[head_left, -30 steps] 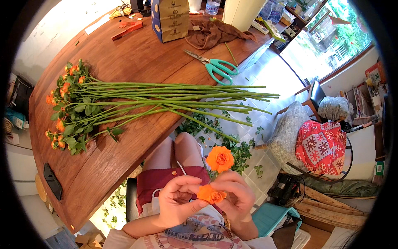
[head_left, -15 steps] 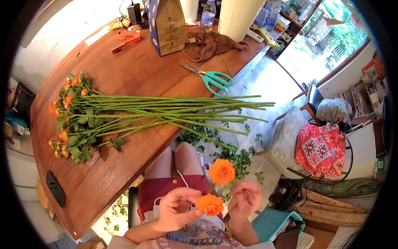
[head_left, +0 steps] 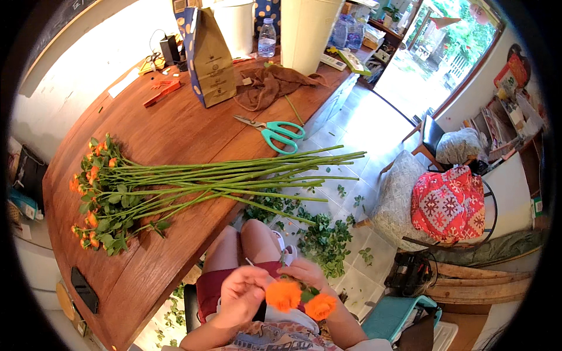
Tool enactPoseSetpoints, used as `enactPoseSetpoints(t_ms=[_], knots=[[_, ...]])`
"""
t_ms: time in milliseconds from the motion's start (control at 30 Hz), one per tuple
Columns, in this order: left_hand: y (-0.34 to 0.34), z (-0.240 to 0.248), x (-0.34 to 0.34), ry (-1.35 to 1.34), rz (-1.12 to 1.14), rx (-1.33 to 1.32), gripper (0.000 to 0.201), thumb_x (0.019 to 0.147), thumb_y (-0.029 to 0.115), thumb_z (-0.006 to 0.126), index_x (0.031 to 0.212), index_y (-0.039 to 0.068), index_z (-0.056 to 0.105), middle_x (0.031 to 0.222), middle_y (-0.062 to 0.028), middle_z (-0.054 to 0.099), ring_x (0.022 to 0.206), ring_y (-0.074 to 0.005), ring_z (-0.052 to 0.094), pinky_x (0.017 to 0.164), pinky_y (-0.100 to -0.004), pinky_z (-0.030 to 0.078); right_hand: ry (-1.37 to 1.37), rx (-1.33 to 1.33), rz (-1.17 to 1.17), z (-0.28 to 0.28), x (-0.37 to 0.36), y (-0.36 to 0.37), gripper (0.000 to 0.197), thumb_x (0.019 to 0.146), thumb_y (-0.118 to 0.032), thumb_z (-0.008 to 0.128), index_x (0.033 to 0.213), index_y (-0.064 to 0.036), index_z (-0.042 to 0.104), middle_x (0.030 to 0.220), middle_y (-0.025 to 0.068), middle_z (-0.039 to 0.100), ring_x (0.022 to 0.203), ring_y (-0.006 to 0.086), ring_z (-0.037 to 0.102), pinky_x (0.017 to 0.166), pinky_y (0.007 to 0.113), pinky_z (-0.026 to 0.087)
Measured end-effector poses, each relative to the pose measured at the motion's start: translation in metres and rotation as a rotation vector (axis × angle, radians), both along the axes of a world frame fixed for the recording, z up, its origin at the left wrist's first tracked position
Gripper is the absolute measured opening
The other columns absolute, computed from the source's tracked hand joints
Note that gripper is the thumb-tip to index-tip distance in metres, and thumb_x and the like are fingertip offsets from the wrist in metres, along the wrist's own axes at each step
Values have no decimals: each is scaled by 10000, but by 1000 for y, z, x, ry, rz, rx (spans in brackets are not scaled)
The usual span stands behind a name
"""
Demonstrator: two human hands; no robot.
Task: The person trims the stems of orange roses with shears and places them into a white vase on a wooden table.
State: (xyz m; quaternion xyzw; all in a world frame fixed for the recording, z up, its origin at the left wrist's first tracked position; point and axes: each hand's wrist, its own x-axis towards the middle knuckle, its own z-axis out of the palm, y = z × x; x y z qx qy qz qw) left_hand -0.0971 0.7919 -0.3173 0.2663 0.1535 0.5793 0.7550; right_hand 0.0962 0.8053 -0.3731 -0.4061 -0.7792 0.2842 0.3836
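Observation:
Two orange roses (head_left: 284,295), a little blurred, hang close together over my lap with some green leaves beside them. My right hand (head_left: 305,272) closes its fingers round the green stem above the blooms. Beside the nearer rose, the fingers of my left hand (head_left: 241,294) are drawn together in a pinch; whether they hold a petal, a leaf or nothing is hidden. Across the wooden table (head_left: 146,281) lies a bunch of orange roses (head_left: 111,205), its long bare stems reaching over the table's edge to the right. Teal-handled scissors (head_left: 275,133) lie beyond the stems.
A paper bag (head_left: 211,64), a brown cloth (head_left: 272,85), a tall cream bucket (head_left: 307,38) and a water bottle (head_left: 267,40) stand or lie at the far end. A phone (head_left: 85,289) rests near the left edge. Cut leaves (head_left: 325,243) litter the floor; a cushioned chair (head_left: 448,205) stands right.
My right hand has come left and in to the roses' stem. The blooms have dropped and now hang side by side. The view has shifted, so the table sits lower.

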Motion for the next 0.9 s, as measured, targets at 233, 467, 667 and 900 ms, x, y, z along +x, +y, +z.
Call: enactPoseSetpoints(t_ms=[233, 467, 667, 900], knots=[[30, -65, 24, 1081, -64, 432, 389, 805, 79, 628, 1174, 26, 513, 1050, -147, 597, 970, -283, 582, 846, -366, 453, -58, 194, -138, 30, 3, 13, 116, 684, -125, 676, 758, -76, 602, 762, 57, 542, 689, 213, 561, 541, 320, 439], [30, -108, 41, 1202, 129, 727, 188, 852, 110, 565, 1025, 41, 591, 864, -115, 636, 786, -298, 606, 705, -359, 472, -374, -218, 199, 105, 27, 35, 418, 736, -208, 677, 1126, -92, 583, 969, 119, 621, 918, 254, 597, 792, 334, 488], [25, -91, 26, 1106, 249, 614, 115, 835, 121, 623, 924, 53, 651, 814, -78, 655, 716, -223, 629, 648, -280, 480, -291, 315, -202, 136, 26, 198, 262, 772, -75, 599, 1017, -1, 542, 996, 178, 566, 853, 325, 576, 709, 388, 480], [-5, 5, -32, 805, 424, 265, 151, 909, 108, 510, 885, -16, 593, 786, -111, 649, 677, -155, 616, 603, -250, 497, -916, -22, -51, 96, -4, 290, 397, 701, -118, 630, 1028, 12, 445, 987, 240, 548, 925, 431, 541, 751, 479, 458]])
